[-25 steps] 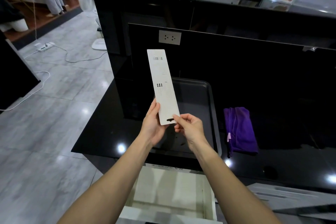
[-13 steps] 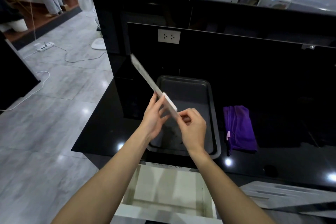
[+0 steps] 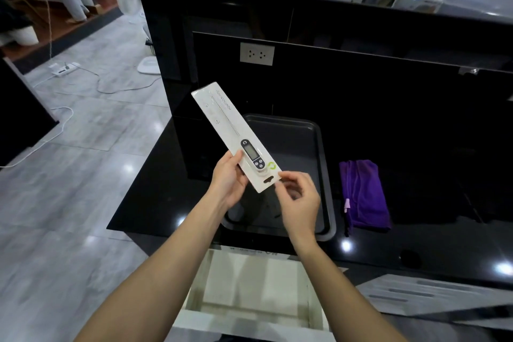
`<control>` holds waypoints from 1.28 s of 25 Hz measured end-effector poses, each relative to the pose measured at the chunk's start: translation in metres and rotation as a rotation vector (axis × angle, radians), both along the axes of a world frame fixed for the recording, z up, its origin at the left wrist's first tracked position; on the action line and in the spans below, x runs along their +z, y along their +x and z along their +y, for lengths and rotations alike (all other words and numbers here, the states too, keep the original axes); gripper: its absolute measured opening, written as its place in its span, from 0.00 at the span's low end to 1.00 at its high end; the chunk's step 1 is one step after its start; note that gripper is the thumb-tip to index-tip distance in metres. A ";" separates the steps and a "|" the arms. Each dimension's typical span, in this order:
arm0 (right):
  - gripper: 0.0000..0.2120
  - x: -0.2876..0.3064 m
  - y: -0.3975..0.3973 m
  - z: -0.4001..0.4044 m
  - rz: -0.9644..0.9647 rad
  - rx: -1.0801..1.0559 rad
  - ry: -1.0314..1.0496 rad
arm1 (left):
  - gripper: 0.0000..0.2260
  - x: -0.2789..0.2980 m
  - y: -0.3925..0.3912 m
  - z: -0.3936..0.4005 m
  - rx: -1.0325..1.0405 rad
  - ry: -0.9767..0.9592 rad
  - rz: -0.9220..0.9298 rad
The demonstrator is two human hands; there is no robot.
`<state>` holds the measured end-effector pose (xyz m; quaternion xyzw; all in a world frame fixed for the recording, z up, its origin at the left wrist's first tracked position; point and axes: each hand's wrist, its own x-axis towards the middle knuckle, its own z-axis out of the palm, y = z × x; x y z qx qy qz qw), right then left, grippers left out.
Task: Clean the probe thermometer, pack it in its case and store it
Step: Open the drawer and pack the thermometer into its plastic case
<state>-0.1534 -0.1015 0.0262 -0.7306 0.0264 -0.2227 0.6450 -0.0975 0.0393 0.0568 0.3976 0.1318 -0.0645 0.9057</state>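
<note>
Turning the thermometer case [image 3: 236,136] over has brought its front up, the probe thermometer [image 3: 251,153] showing inside. The left hand [image 3: 230,179] clamps its lower edge; the right hand [image 3: 298,197], fingers loosely apart, has let go just beside the bottom corner. Packing looks finished; the open drawer [image 3: 258,294] waits below both hands.

Black-headed probe thermometer [image 3: 252,155] inside tilted white case [image 3: 222,125]

Single head-worn wide-angle view, looking forward and down

The camera sits above the near edge of the black desk [image 3: 155,197], close over both forearms, facing the raised back panel with the wall socket [image 3: 257,53]. An open drawer [image 3: 255,300] fills the bottom centre; grey floor [image 3: 69,203] spreads left of the desk's left edge. There is no second view.
</note>
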 end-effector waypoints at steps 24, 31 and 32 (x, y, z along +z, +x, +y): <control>0.05 0.003 0.007 -0.027 0.442 0.108 0.472 | 0.09 -0.022 -0.024 0.005 -0.002 0.341 -0.030; 0.12 -0.028 -0.026 -0.063 0.214 -0.096 -0.156 | 0.06 -0.026 -0.030 0.012 -0.078 0.474 -0.055; 0.15 -0.035 -0.034 -0.073 0.196 -0.145 -0.279 | 0.07 -0.028 -0.031 0.017 -0.107 0.520 -0.065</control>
